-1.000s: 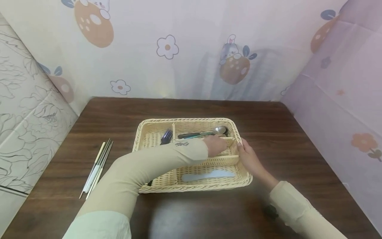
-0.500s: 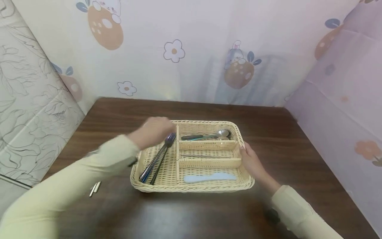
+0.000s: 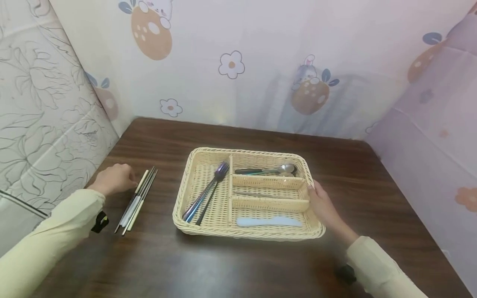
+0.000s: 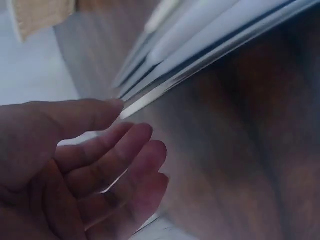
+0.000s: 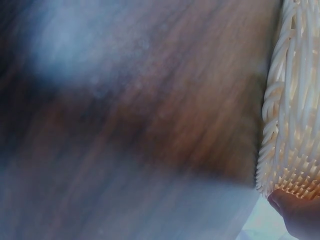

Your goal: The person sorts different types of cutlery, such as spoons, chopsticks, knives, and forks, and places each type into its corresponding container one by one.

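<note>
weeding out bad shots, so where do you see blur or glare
Head view: mostly clear, with pale glare on the table in front of the basket; left wrist view: chopsticks blurred; right wrist view: table blurred, basket weave crisper.

Slender metal chopsticks (image 3: 143,194), partly white and cream, were laid slantwise, close together, near the left edge of the desk (image 3: 231,265), their far ends angled rightward. A cream rectangular wicker basket (image 3: 246,234) was set nearer the desk's middle, its long sides roughly along the far edge, its inside divided into one left compartment and three right ones.
</note>
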